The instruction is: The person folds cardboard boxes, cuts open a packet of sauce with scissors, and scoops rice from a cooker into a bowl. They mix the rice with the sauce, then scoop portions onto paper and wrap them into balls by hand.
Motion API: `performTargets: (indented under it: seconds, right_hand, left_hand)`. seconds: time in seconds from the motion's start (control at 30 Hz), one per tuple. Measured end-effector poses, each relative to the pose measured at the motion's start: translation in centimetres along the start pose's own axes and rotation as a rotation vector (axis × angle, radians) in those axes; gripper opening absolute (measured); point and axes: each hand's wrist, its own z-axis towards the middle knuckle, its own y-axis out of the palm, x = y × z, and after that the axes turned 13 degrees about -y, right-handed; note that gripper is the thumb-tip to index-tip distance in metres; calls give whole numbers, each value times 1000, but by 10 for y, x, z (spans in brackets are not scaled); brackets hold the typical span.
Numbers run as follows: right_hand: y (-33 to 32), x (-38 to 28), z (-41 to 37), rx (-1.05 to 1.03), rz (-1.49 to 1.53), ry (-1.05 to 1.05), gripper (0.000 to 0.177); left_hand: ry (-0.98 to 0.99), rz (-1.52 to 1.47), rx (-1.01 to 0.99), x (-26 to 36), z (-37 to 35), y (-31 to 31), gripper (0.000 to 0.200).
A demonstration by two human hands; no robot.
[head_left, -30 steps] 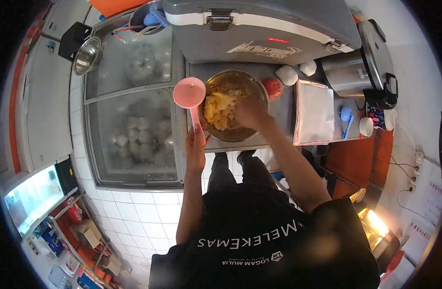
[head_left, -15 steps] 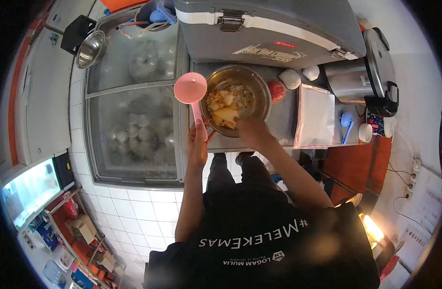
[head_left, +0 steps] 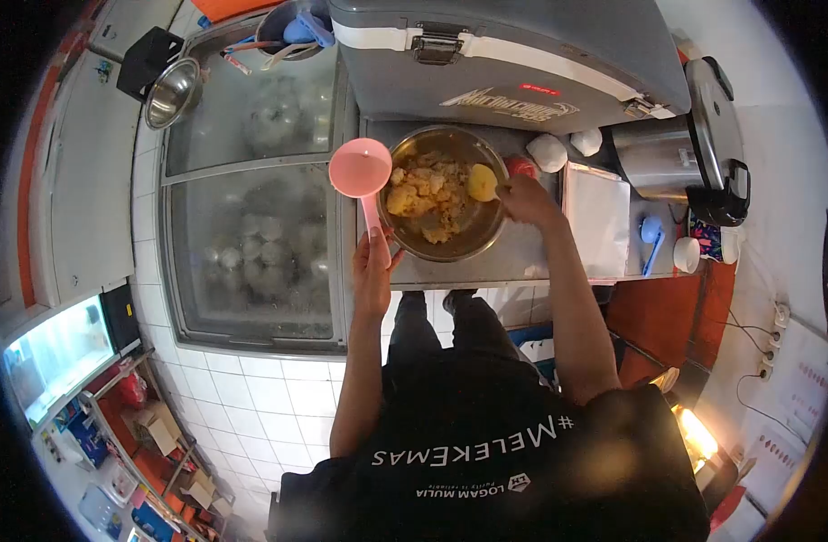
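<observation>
My left hand [head_left: 372, 275] is closed around the handle of a pink ladle [head_left: 360, 168]. Its round cup sits beside the left rim of a metal bowl [head_left: 500, 212], and my fingertips are close to the bowl's wall. Inside the bowl lies a clumpy yellow-orange food that looks like rice [head_left: 423, 191]. My right hand [head_left: 529, 200] grips a spatula [head_left: 483, 182] with a pale, food-stained blade, held over the bowl's right side. The fingers hide most of its handle.
Behind the bowl stands a large grey cooler box [head_left: 513, 68]. White wrapped balls [head_left: 548, 153], a red bundle [head_left: 521, 167], paper sheets [head_left: 596, 221], a blue scoop [head_left: 650, 242] and a rice cooker [head_left: 671, 155] sit rightward. A glass-topped freezer [head_left: 251, 262] is at left.
My right hand has moved the spatula from the bowl's middle to its right side, and the food is spread differently. My left hand with the pink ladle has barely moved.
</observation>
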Motion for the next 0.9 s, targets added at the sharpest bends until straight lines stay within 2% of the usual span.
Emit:
performTargets:
  seconds: [0.07, 0.17, 0.23, 0.27, 0.37, 0.5, 0.6, 0.7, 0.8, 0.9]
  right_hand:
    - [-2, 10, 21, -26, 260, 2, 37]
    - [44, 6, 47, 20, 273, -295, 35]
    - [67, -48, 12, 167, -400, -417, 27]
    - [96, -59, -3, 209, -488, -440, 26]
    - [127, -62, -7, 188, -488, -372, 28]
    - [110, -70, -23, 76, -442, -309, 31]
    - [113, -78, -27, -154, -267, -164, 35]
    - [68, -104, -43, -154, -267, -226, 26]
    - [102, -92, -61, 74, -439, -343, 21]
    - [86, -72, -40, -168, -334, -282, 27]
  left_hand:
    - [6, 7, -9, 4, -1, 3, 48]
    - [8, 0, -5, 5, -2, 5, 49]
    - [-6, -27, 7, 5, -1, 5, 50]
    - [-3, -20, 11, 5, 2, 4, 50]
    - [-4, -18, 18, 0, 4, 2, 50]
    - [16, -54, -13, 3, 4, 3, 49]
    - [13, -47, 4, 3, 3, 3, 47]
    - [30, -65, -22, 1, 3, 1, 46]
    - [23, -62, -12, 3, 7, 1, 44]
    - [13, -56, 7, -1, 6, 0, 44]
